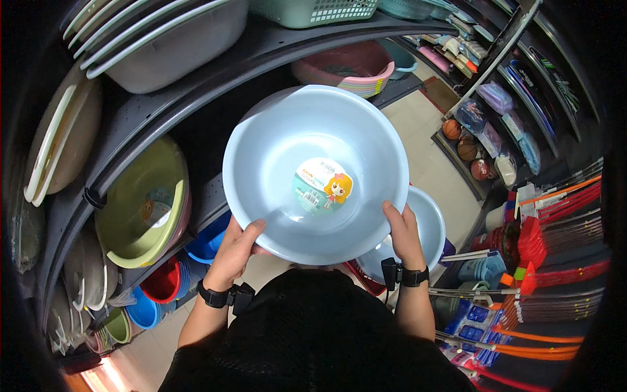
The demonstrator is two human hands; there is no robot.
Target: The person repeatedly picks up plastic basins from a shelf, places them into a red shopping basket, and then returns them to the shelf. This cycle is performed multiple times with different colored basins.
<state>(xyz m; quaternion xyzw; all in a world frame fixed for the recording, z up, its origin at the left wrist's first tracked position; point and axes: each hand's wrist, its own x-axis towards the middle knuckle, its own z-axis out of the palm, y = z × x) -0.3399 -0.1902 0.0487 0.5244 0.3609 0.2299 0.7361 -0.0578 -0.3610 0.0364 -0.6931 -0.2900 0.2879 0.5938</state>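
Observation:
A round light-blue plastic basin [274, 161] is held up in front of me, its inside facing the camera. On its bottom is a round printed sticker [323, 186] with a cartoon girl and writing. My left hand [237, 245] grips the lower left rim, thumb over the inner edge. At the lower right rim, my right hand [404, 232] grips in the same way; the fingers of both hands are mostly hidden behind the basin. Below and behind my right hand sits another light-blue basin [431, 220], partly covered by the held one.
A dark metal shelf [161, 115] curves along the left, bearing a green basin [142, 206] on its side. Stacked pink basins [348, 73] stand on the lower shelf at the back. Red and blue buckets [164, 281] are at lower left. Basketballs [468, 148] and mop handles [543, 350] line the right.

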